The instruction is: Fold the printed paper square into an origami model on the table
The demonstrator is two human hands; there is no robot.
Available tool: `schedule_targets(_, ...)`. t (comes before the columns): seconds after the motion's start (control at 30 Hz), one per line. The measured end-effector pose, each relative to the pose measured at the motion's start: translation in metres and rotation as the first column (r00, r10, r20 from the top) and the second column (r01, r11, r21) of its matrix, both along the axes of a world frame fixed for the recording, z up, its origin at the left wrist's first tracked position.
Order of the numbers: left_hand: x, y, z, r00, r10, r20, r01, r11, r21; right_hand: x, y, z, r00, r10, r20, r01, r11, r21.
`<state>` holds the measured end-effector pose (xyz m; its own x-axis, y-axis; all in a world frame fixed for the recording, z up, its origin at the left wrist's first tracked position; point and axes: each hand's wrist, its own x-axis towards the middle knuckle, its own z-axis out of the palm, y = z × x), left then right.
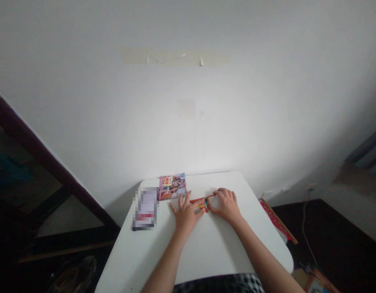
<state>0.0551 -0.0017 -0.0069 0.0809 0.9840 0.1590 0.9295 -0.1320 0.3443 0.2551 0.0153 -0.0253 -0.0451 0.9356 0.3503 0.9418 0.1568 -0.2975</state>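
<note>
Both my hands rest on a small white table (206,248) against a white wall. Between them lies a small red and yellow printed packet (203,202). My left hand (186,213) lies flat with fingers spread, its thumb side touching the packet's left end. My right hand (226,204) has its fingers curled onto the packet's right end, pinching it against the tabletop.
A colourful printed booklet (172,186) lies at the table's far edge. A dark-edged flat item (145,208), blurred out, sits at the far left. A red patterned strip (277,220) leans beside the table on the right. Dark floor and a cable (306,228) lie beyond.
</note>
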Motion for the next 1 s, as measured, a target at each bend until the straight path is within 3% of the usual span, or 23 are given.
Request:
schedule_targets(0.63, 0.0001, 0.0008, -0.0023, 1.000, -0.007, 0.023, 0.006, 1.000, 0.015, 0.0020, -0.0034, -0.0006, 0.995, 0.093, 0.031, -0.093, 0.996, -0.016)
schedule_targets(1.0, -0.0003, 0.0001, -0.0012, 1.000, -0.014, 0.015, 0.013, 1.000, 0.026, 0.0032, -0.0016, -0.0032, 0.996, 0.082, 0.041, -0.083, 0.997, 0.005)
